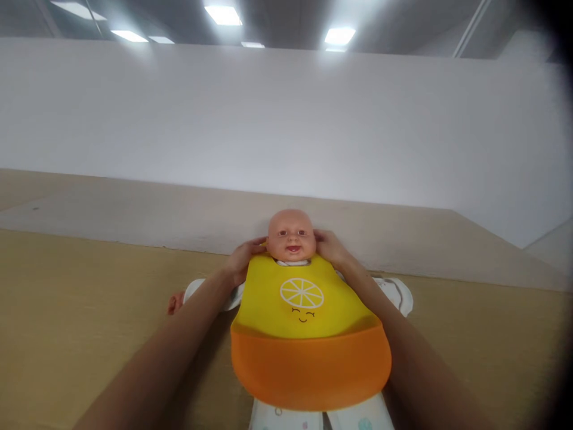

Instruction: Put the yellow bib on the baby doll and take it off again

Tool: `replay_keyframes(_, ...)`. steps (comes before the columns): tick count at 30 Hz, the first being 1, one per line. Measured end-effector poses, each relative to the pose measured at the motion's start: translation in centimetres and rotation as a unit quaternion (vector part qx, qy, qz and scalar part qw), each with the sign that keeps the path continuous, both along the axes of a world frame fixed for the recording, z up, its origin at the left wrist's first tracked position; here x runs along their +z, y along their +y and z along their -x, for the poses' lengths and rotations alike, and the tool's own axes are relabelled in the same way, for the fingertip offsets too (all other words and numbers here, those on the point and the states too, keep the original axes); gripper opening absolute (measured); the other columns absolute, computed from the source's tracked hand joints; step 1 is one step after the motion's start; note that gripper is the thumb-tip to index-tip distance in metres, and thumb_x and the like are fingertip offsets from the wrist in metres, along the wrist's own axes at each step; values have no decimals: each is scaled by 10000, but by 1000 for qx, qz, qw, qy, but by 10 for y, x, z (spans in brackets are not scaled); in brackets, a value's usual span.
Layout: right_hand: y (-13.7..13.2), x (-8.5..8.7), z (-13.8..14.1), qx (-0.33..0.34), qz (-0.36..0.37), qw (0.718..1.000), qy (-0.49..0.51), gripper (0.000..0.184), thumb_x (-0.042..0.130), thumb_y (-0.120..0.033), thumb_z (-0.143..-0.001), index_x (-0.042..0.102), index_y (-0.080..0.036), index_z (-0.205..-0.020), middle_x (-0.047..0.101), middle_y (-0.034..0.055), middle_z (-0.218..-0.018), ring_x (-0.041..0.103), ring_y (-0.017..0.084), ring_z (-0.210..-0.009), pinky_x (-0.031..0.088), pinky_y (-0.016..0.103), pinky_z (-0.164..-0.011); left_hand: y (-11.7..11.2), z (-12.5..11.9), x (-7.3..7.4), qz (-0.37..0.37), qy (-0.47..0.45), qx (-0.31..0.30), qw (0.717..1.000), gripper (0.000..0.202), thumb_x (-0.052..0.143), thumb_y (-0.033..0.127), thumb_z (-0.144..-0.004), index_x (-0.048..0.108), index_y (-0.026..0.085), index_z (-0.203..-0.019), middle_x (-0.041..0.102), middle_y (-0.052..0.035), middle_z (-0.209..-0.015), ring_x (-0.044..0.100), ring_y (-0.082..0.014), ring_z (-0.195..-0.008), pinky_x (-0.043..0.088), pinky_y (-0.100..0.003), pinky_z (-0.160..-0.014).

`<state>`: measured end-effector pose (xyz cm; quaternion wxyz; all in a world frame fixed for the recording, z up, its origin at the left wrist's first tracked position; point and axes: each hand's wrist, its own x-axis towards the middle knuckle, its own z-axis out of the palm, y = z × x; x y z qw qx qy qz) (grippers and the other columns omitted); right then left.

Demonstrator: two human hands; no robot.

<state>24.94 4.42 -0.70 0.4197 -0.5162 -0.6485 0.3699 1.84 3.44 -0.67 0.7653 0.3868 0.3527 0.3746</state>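
A bald baby doll lies on its back, head away from me, in white printed clothes. Over its chest spreads a bib, yellow with a white citrus slice and a smiling face, and with an orange catch pocket at the bottom. My left hand is closed at the bib's neck strap, on the left of the doll's neck. On the other side, my right hand grips the strap beside the doll's ear. The fingertips of both hands and the strap ends are hidden behind the head.
The doll rests on a tan surface with a paler strip behind it. A white wall rises at the back. The doll's sleeves stretch out sideways beneath my forearms. Ceiling lights shine above.
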Motion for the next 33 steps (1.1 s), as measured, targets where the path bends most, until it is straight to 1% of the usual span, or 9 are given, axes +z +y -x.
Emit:
replay_keyframes(5, -6, 0, 0, -3, 42, 999, 22, 305, 568, -190, -629, 721, -135, -888, 715, 83, -921, 605, 240, -857, 495, 331, -737, -1, -1, 0, 6, 9, 11, 1000, 449, 645, 136, -665, 609, 170, -1111, 738, -88, -902, 695, -207, -715, 542, -311, -680)
replay_keyframes(9, -12, -2, 0, -1, 79, 996, 36, 280, 568, -191, -631, 715, -130, -862, 711, 87, -869, 613, 242, -825, 494, 335, -720, -2, -2, 0, 0, 0, -7, 1000, 370, 651, 172, -691, 636, 153, -1061, 735, -105, -931, 693, -210, -754, 544, -316, -721)
replay_keyframes(13, -17, -1, 1, -10, 98, 994, 41, 286, 567, -193, -645, 713, -117, -879, 707, 106, -872, 620, 244, -774, 486, 336, -684, -4, -3, 1, -1, 2, -17, 1000, 350, 643, 189, -706, 648, 163, -1055, 735, -100, -955, 691, -217, -786, 541, -326, -738)
replay_keyframes(15, -19, 0, 1, -13, 101, 994, 31, 280, 579, -189, -643, 711, -112, -877, 706, 114, -885, 619, 244, -760, 477, 324, -657, -4, -4, 2, 1, 18, -4, 1000, 339, 646, 183, -699, 653, 169, -1037, 739, -92, -923, 692, -218, -771, 539, -326, -720)
replay_keyframes(17, -21, 1, 1, -11, 101, 995, 19, 268, 598, -183, -635, 710, -107, -865, 706, 118, -887, 617, 245, -755, 468, 314, -639, -5, -4, 1, 3, 40, 17, 999, 304, 648, 178, -689, 662, 171, -993, 742, -80, -862, 690, -209, -718, 536, -316, -681)
replay_keyframes(21, -22, 0, 1, -5, 106, 994, 24, 250, 619, -185, -633, 710, -106, -852, 707, 109, -831, 611, 239, -741, 460, 299, -623, -4, -5, -1, -1, 72, 49, 996, 240, 645, 150, -660, 671, 169, -898, 732, -55, -754, 671, -184, -622, 521, -291, -614)
replay_keyframes(24, -21, -2, 0, -11, 100, 995, 24, 239, 621, -185, -636, 711, -106, -844, 705, 107, -809, 607, 232, -735, 457, 290, -615, -4, -5, -2, -9, 77, 47, 996, 266, 659, 155, -640, 669, 172, -905, 725, -49, -735, 668, -185, -615, 514, -288, -600)
replay_keyframes(28, -17, -3, 0, -20, 110, 994, -7, 268, 612, -200, -637, 705, -94, -864, 702, 103, -838, 609, 221, -742, 451, 273, -606, -5, -4, -4, -36, 99, 38, 994, 289, 679, 200, -641, 664, 177, -928, 710, -37, -715, 663, -182, -619, 499, -275, -575)
replay_keyframes(33, -16, -3, 0, -17, 107, 994, -34, 291, 601, -211, -627, 696, -86, -872, 700, 101, -874, 614, 212, -786, 452, 254, -626, -8, -2, -1, -76, 176, 50, 980, 262, 664, 242, -653, 679, 165, -903, 698, -36, -711, 641, -160, -604, 474, -244, -538)
